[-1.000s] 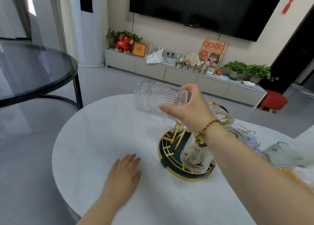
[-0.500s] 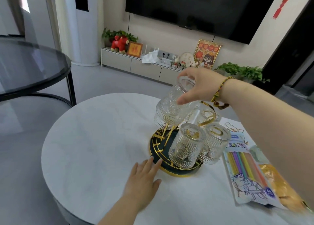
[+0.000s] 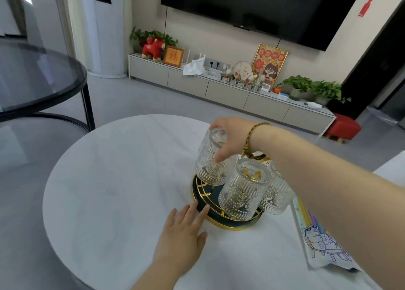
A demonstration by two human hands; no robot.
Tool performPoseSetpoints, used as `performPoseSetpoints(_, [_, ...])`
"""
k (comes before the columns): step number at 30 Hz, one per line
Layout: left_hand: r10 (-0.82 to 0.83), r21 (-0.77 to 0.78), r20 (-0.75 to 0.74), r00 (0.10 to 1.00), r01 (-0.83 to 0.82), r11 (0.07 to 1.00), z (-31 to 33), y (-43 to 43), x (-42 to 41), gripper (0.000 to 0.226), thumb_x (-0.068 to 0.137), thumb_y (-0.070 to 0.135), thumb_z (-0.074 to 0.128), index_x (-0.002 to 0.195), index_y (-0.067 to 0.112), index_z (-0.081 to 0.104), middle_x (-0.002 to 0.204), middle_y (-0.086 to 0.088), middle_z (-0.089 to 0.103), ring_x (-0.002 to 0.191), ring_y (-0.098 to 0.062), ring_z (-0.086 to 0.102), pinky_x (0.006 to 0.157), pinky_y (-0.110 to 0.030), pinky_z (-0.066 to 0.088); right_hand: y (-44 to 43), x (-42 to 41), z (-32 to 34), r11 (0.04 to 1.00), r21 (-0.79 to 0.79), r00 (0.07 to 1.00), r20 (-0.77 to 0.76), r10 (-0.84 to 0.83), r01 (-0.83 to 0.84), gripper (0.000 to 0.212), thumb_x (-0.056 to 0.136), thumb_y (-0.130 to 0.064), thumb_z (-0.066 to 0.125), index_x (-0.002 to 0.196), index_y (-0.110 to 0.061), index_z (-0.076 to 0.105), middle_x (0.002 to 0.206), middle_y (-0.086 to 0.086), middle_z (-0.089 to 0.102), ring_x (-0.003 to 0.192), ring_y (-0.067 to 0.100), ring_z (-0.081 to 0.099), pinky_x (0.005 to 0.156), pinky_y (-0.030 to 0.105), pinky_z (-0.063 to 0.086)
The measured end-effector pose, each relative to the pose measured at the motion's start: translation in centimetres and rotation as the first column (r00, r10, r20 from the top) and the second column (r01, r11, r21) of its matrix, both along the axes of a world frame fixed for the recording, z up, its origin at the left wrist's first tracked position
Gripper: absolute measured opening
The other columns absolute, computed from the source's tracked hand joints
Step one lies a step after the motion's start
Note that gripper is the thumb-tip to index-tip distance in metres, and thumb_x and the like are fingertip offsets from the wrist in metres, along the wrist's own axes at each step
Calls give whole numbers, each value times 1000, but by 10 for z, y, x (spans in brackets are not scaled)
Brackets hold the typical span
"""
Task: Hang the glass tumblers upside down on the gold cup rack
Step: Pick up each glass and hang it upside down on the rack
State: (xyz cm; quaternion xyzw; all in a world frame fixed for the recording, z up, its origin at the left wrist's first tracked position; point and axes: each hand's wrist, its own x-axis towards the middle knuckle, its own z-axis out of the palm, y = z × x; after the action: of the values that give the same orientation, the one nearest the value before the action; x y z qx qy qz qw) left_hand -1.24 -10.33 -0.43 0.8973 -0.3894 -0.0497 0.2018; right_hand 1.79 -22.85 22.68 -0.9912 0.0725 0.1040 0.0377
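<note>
The gold cup rack [image 3: 221,220], a round dark tray with a gold rim and gold prongs, stands on the white round table [image 3: 114,186]. My right hand [image 3: 230,138] grips the base of an embossed glass tumbler [image 3: 209,162], held upside down and tilted over the rack's left side. Two more tumblers hang upside down on the rack: one at the front [image 3: 243,191], one to its right [image 3: 277,197], partly behind my forearm. My left hand [image 3: 184,235] lies flat on the table, fingers spread, fingertips touching the tray's rim.
A printed plastic packet [image 3: 317,241] lies on the table right of the rack, under my right forearm. A dark glass side table [image 3: 41,75] stands at the left. A low TV cabinet [image 3: 219,88] runs along the far wall.
My right hand has turned the tumbler from sideways to upside down and lowered it onto the rack's left side. My left hand slid right to the tray's rim.
</note>
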Motion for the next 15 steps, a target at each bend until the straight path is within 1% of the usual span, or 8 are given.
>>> performPoseSetpoints(7, [-2,2,7,1000,2,1000,0,0,0,56,93,42,25,138,39,-8,156,4,1,141,-13,2,117,-36,-4,-1,3,-24,1000,14,999,-47,-8,8,80,66,-34,72,131,-16,30,136,7,43,122,27,41,98,37,38])
performPoseSetpoints(10, [4,1,7,1000,-4,1000,-1,0,0,56,93,42,25,138,39,-9,156,5,0,141,-12,3,117,-36,-4,-3,4,-30,1000,29,1000,-28,-8,9,81,67,-33,72,133,-16,27,138,8,42,124,28,38,98,37,37])
performPoseSetpoints(13, [5,6,-1,1000,-5,1000,-1,0,0,56,93,43,25,138,39,-8,156,5,0,141,-12,3,117,-36,-3,-5,3,-35,1000,15,999,-32,-6,7,84,69,-32,70,136,-15,21,142,9,35,129,28,30,103,39,33])
performPoseSetpoints(15, [6,-5,-9,1000,-6,1000,0,0,2,55,93,43,26,138,39,-6,156,5,1,141,-12,4,117,-36,-2,-5,-1,-37,999,40,1000,-21,-11,11,86,71,-31,69,137,-14,16,146,9,28,133,28,25,106,39,29])
